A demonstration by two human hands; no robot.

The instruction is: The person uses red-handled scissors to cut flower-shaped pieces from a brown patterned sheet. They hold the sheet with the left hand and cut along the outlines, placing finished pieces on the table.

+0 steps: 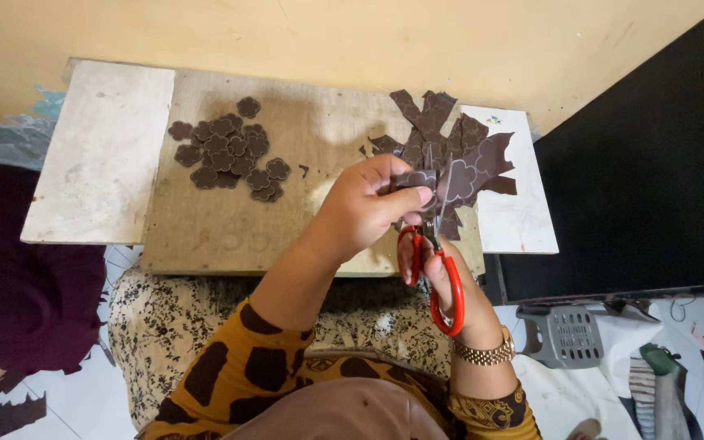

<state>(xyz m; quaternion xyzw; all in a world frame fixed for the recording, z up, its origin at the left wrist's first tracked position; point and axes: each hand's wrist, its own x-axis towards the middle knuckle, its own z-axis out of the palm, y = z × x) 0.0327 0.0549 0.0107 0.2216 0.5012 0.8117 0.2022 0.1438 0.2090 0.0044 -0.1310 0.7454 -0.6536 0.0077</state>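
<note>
Head view: our left hand pinches a brown strip just far of the red scissors gripped by our right hand.

Bare board between flower cutouts left and scrap pile right.

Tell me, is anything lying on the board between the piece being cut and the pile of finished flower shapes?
Nearly nothing: only one tiny dark scrap lies on the bare board between the piece and the flower pile.
</note>
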